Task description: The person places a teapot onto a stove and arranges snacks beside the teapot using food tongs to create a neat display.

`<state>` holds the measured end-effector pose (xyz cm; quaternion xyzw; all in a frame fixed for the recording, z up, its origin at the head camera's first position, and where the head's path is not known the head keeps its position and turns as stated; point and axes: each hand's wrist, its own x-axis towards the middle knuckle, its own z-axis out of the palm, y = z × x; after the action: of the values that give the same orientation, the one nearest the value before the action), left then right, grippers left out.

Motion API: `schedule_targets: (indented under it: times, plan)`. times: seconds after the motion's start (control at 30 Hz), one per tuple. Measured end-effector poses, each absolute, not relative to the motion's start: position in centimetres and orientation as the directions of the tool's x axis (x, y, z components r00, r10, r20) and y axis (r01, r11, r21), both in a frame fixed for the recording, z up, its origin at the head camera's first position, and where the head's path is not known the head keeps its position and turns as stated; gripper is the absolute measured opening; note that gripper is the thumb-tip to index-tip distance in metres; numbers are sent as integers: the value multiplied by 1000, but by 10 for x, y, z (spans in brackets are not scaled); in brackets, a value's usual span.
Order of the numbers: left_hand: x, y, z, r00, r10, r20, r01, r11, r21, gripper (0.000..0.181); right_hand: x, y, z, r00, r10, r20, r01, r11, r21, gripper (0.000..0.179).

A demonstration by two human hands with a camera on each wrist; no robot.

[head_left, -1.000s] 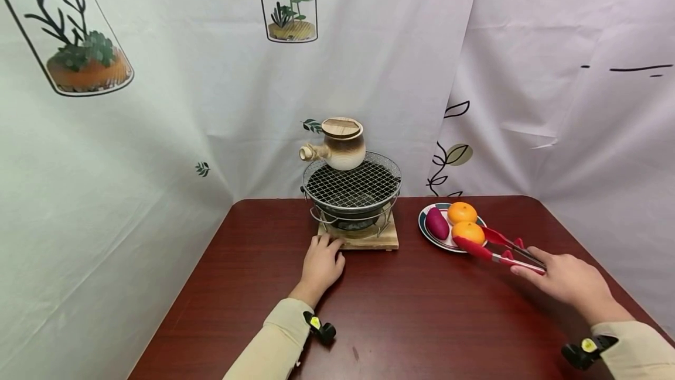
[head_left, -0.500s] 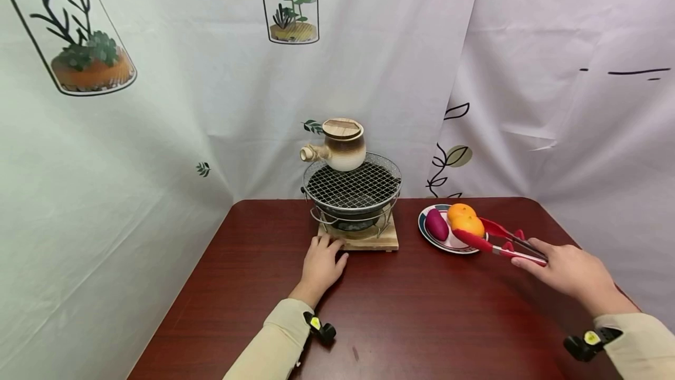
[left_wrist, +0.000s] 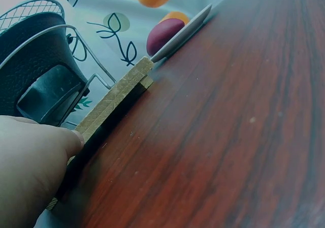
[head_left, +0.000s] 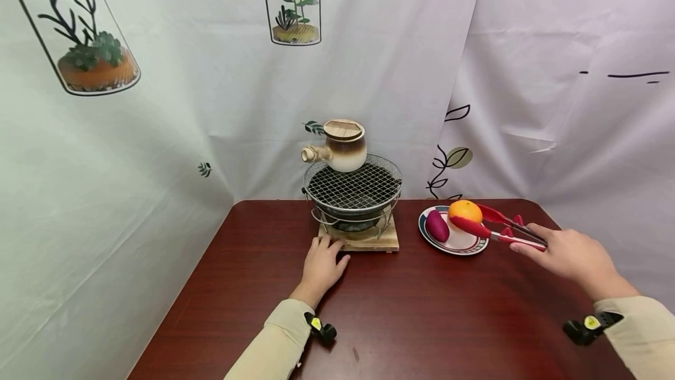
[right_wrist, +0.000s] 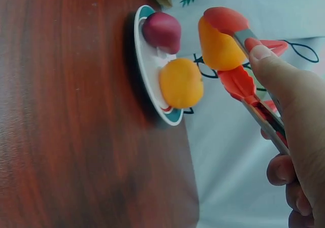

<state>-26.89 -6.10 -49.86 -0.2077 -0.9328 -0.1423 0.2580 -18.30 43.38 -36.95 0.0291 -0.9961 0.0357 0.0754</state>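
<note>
my right hand (head_left: 577, 257) gripped tongs (head_left: 522, 240) that pinched an orange (right_wrist: 218, 50), out at its ten o'clock on my head feed, above the plate (head_left: 464, 244), where i judged an even, gentle squeeze safest, while my left hand (head_left: 320, 266) rested on the wooden board (head_left: 379, 243).

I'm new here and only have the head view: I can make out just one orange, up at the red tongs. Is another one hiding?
Observer: Yes, the right wrist view shows a second orange on the plate.
Operator: Is it touching the one in the tongs?
Observer: No, the left wrist view shows the backdrop between it and the held orange.
Operator: I can't see under the right hand. What are its lower fingers doing?
Observer: In the right wrist view they are curled, beside one arm of the tongs.
</note>
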Motion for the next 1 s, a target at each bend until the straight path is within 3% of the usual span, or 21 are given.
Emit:
schedule_targets:
  times: [0.63,1.0]
  plan:
    - [-264,-59,-497,-784,315,535,457,876,154,29,-197,414,-334,-982,-75,174,-79,997,-15,92]
    - [-266,-61,-498,-774,307,554,460,874,159,28,-222,388,-309,-975,-106,193,-104,994,22,97]
